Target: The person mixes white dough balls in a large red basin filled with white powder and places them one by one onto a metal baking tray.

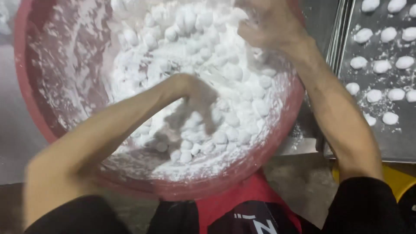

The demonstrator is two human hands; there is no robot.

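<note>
in the head view, a big red bowl (26,86) fills most of the frame, heaped with small white dough balls (203,52) buried in loose white flour (130,78), and the left hand (197,97) reaches into the middle of the heap with its floured fingers (210,119) spread and pointing down among the balls. the right hand (266,26) sits at the far right edge of the heap, blurred and dusted white, so i cannot tell how its fingers are set. just right of the bowl, a metal tray (390,143) holds rows of floured balls (381,66) lying apart from one another.
</note>
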